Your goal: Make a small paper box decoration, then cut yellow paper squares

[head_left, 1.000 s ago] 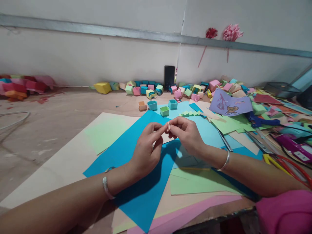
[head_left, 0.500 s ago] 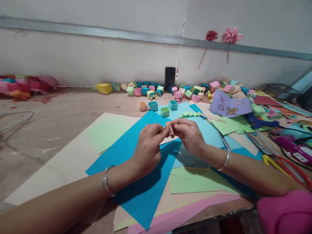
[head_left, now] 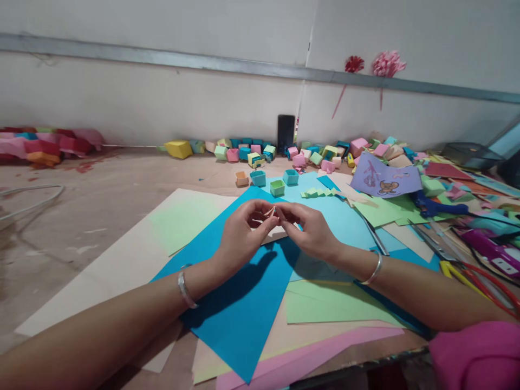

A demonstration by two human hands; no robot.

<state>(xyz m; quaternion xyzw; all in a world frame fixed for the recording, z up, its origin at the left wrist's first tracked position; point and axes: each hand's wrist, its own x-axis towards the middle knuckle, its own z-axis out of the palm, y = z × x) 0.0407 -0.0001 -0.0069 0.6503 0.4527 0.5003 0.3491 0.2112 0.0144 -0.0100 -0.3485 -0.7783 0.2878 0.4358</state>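
Observation:
Between my fingertips is a small folded piece of pale peach paper (head_left: 271,212), mostly covered by my fingers. My left hand (head_left: 244,232) pinches it from the left, thumb and fingers closed on it. From the right, my right hand (head_left: 311,230) grips the same piece with bent fingers. Both hands hover over a large blue sheet (head_left: 239,303). Just beyond them stand small open paper boxes: an orange one (head_left: 241,179), a green one (head_left: 277,188) and two teal ones, one of them (head_left: 291,176) at the right.
Colored sheets such as a light green one (head_left: 333,306) lie under my arms. Scissors (head_left: 436,244) and a purple tool (head_left: 491,252) are at the right. A phone (head_left: 286,132) leans on the wall amid several paper boxes. A purple drawn card (head_left: 385,176) sits at right.
The folded paper has turned in my fingers. My left hand has opened its curl slightly and now faces my right hand, with both thumbs meeting at the piece. The view has shifted slightly.

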